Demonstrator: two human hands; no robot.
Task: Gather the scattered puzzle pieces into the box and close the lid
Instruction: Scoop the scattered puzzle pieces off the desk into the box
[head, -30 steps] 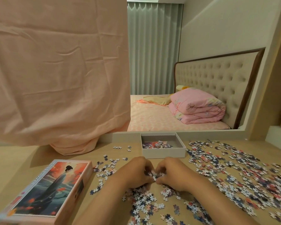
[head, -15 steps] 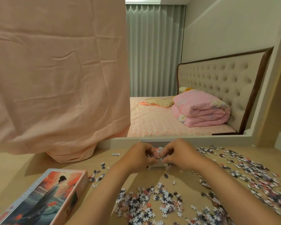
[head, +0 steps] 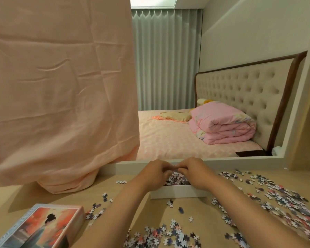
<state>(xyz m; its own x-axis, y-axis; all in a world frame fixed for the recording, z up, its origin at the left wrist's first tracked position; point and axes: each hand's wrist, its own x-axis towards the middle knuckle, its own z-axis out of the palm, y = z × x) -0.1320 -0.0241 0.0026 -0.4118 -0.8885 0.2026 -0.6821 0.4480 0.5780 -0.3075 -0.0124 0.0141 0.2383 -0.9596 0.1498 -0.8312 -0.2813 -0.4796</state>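
The shallow white cardboard box (head: 179,193) sits open at the far middle of the pale wooden worktop (head: 200,208), close to its back edge, with a heap of small blue, white and pink jigsaw pieces (head: 175,179) visible inside it. Both of the person's bare hands hover over the box: the left hand (head: 155,173) over its left part, the right hand (head: 195,171) over its right part, knuckles raised and the two hands meeting in the middle. Their fingers (head: 166,167) are curled inward and downward with the tips hidden, so whether they grip any pieces cannot be told. Many loose pieces (head: 279,199) lie spread over the right side of the worktop, and another cluster (head: 161,237) lies near its front edge between the forearms. The box lid (head: 41,228), printed with a figure in a robe against red blossoms, rests at the near left. A large peach-pink cloth (head: 61,86) hangs at the left. Beyond the worktop stands a bed (head: 168,140) with a folded pink quilt (head: 222,126), a tufted beige headboard (head: 240,86) and grey-green curtains (head: 165,59).
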